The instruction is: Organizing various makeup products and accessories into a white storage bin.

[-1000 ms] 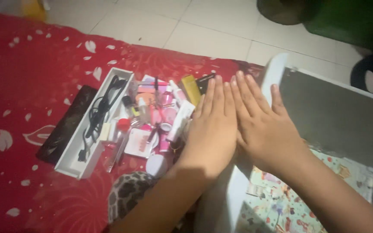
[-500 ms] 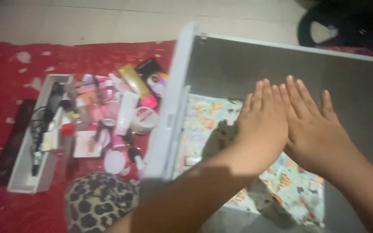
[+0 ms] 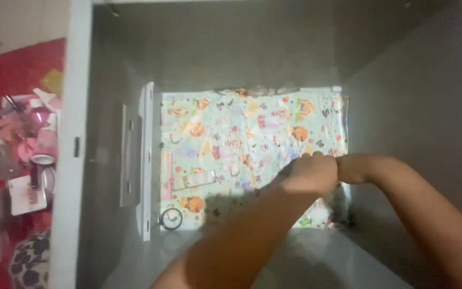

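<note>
I look straight down into a deep grey box [image 3: 413, 107] whose floor is covered by a pale liner [image 3: 241, 134] printed with small colourful pictures. Both my arms reach in from the bottom edge. My left hand [image 3: 308, 174] and my right hand [image 3: 353, 167] meet knuckle to knuckle at the liner's right edge, fingers curled. Blur hides whether they pinch the liner or hold nothing. A flat pale strip [image 3: 193, 179] and a small round ring [image 3: 171, 218] lie on the liner's left part.
A white upright panel [image 3: 146, 160] stands along the box's left inner side. Outside the left wall, several pink and white cosmetics [image 3: 30, 144] lie on a red cloth [image 3: 22, 64]. A leopard-print item [image 3: 28, 262] sits at the bottom left.
The view has swung from the red cloth to straight over the box. My hands, flat and side by side before, have gone down to the liner's right edge and curled.
</note>
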